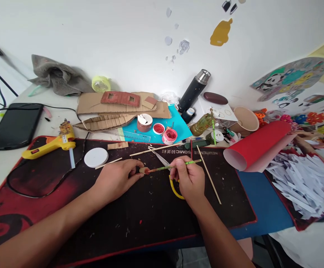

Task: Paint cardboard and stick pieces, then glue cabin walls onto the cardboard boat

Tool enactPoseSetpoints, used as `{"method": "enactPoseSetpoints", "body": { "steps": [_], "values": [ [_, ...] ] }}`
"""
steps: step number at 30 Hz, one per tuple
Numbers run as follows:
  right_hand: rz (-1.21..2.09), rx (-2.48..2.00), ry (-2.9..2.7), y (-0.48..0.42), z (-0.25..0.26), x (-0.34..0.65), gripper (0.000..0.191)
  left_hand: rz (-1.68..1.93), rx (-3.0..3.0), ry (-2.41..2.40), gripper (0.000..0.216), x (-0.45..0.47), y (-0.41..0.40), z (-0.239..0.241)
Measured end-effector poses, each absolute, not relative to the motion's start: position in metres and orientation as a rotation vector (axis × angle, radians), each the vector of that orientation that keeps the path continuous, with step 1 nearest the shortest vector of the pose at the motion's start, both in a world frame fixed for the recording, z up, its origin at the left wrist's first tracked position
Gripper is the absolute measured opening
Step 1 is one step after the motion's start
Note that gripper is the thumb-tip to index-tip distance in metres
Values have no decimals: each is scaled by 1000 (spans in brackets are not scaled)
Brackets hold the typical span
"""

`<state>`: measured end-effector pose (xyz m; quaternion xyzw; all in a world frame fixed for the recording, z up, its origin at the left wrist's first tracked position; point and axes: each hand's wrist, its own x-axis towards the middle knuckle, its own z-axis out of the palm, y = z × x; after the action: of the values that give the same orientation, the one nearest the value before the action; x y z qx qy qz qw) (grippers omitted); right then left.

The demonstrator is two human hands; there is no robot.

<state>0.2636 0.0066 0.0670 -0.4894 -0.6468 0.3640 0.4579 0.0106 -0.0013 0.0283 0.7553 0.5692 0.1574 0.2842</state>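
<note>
My right hand (188,176) is closed round a green-handled paintbrush (164,167), its reddish tip pointing left. That tip touches a small tan piece (144,170), perhaps cardboard, pinched between the thumb and fingers of my left hand (119,176). Beneath my right hand lie scissors with a yellow handle (175,189), partly covered. Behind the hands stand an open jar of red paint (169,136), its red-smeared lid (159,128) and a brown paint jar (144,123). A boat-shaped cardboard piece (106,123) and a red-brown painted cardboard strip (119,98) lie farther back.
A yellow glue gun (50,145) and a phone (15,125) lie at the left, near a white disc (96,158). Thin wooden sticks (209,175) rest on the black mat (150,219). A black thermos (193,91), a red paper roll (259,145) and white paper strips (304,182) occupy the right.
</note>
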Motion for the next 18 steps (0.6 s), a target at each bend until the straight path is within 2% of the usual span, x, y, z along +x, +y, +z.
{"method": "enactPoseSetpoints", "body": {
  "steps": [18],
  "values": [
    [926, -1240, -1463, 3, 62, 276, 44, 425, 2046, 1503, 23, 9, -1, 25]
  ]
}}
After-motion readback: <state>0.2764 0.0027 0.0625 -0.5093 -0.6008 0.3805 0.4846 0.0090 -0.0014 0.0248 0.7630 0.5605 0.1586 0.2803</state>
